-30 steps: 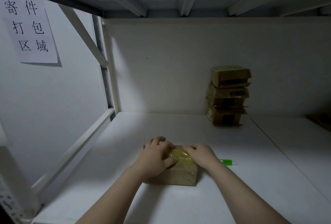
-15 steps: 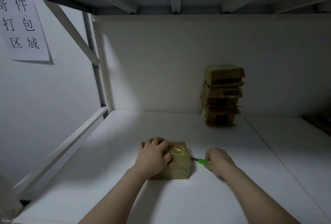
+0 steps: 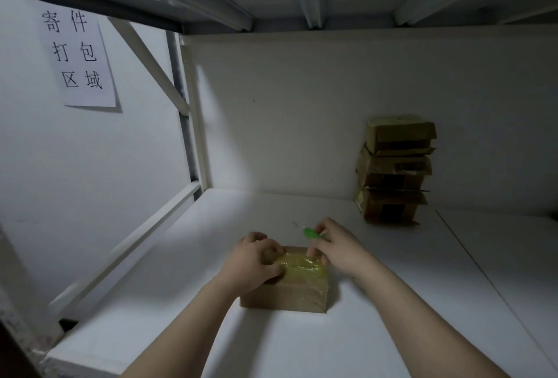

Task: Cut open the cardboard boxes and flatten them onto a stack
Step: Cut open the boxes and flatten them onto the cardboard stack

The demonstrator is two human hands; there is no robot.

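A small brown cardboard box (image 3: 290, 293) is seen on the white shelf (image 3: 392, 332), near the middle of its front edge. Its top is sealed with glossy yellowish tape (image 3: 305, 269), which runs down the front face; the contents are not visible. The left hand (image 3: 253, 263) is curled over the box's top left edge. A green cutter (image 3: 311, 233) is gripped in the right hand (image 3: 338, 247) at the box's far right top edge. Three boxes (image 3: 392, 172) with loose flaps are stacked at the shelf's back edge, right of centre; their contents cannot be told.
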